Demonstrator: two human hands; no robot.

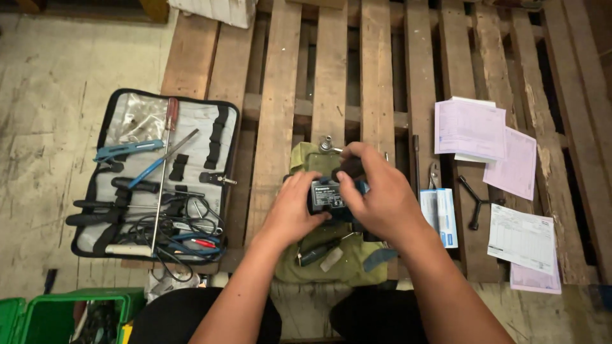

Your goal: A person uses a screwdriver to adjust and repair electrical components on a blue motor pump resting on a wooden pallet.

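Nearest, bottom left: green crate (38,315) on the floor. Above it, open tool roll (156,175) lying flat on the pallet (277,95), packed with screwdrivers, pliers and wires. At centre, olive cloth (319,264) spread on the slats, a few small tools on it. Over the cloth, left hand (290,213) cupping the near left side of a small dark device (325,194), fingers closed on it. Right hand (376,191) wrapped over the device's top and right side, fingers curled tight around a dark part of it; device held just above the cloth, between both hands. Just right of the right hand, small white-and-blue box (440,216); beside it a black Y-shaped wrench (478,202). Farther right, pink and white papers (494,150) spread over the slats.
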